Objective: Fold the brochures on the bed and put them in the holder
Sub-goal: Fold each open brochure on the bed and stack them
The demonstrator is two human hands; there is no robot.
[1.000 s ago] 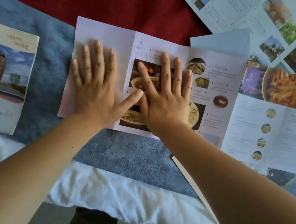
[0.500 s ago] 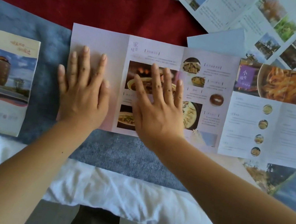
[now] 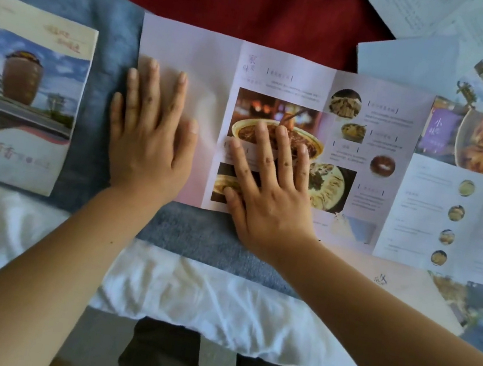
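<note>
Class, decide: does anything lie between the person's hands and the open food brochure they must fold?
Nothing visible does. The left hand and right hand lie flat directly on the open food brochure. A second brochure meets its right edge; overlap cannot be told.

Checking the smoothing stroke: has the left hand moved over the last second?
Yes. The left hand slid leftward across the pink brochure; its little finger now overhangs the brochure's left edge.

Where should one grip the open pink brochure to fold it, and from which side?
Probably the outer edge of its left panel, pinched from the left: it lies free on the blanket beyond the left hand, and the crease lets it swing rightward.
</note>
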